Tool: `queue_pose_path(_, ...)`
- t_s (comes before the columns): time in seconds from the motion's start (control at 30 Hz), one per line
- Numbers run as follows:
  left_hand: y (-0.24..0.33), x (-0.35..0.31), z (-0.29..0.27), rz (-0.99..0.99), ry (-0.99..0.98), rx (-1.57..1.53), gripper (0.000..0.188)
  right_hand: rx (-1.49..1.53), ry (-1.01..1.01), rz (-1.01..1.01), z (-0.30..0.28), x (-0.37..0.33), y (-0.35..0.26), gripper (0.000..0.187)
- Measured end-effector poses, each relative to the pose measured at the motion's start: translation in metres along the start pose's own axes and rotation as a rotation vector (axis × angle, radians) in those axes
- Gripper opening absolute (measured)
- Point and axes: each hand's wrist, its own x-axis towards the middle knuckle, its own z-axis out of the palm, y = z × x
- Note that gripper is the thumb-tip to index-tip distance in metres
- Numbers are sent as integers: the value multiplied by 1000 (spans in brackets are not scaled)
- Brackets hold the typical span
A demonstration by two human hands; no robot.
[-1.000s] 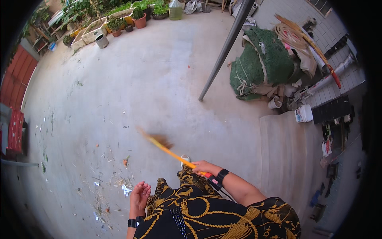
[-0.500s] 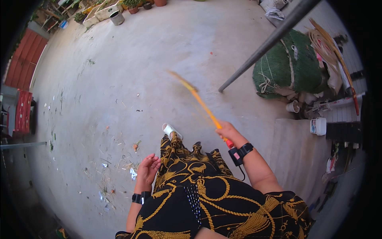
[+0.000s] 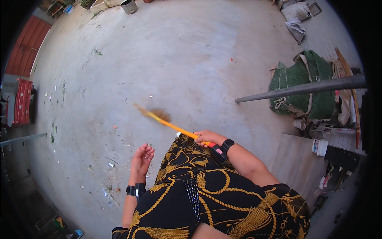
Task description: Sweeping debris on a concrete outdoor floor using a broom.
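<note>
My right hand (image 3: 207,137) is wrapped around the orange handle of a broom (image 3: 180,130), close to its red end. The handle slants away to the left, and its brown bristles are smeared by motion over the concrete floor (image 3: 191,75). My left hand (image 3: 142,158) hangs at my left side, palm up, with loosely bent fingers and nothing visible in it. Near that hand, bits of straw, leaves and pale paper scraps (image 3: 111,164) lie scattered on the floor. Both of my wrists carry black straps with small devices.
A grey metal pole (image 3: 294,88) meets the floor at right, beside a tied green bundle (image 3: 322,75) and a white bucket (image 3: 319,147). Sacks (image 3: 295,28) lie at the far right. A red cart-like thing (image 3: 23,101) stands at left. A grey bucket (image 3: 129,6) stands far off.
My right hand has swung the broom leftward and nearer to my body, so the handle lies flatter across the view. The surroundings have shifted in view. My left hand stays raised at my side.
</note>
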Motion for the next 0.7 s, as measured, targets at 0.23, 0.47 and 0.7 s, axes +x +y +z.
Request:
queue_pose_path(0.23,58,40,44,41,-15,12,21,-241,114,-161,-8,-50,-84,56)
queue_pose_path(0.47,48,73,95,-36,-7,-31,18,-202,801,-239,-153,-121,-110,60)
queue_pose_path(0.7,35,91,155,-20,97,-107,18,-283,1088,-95,-343,-118,-153,35)
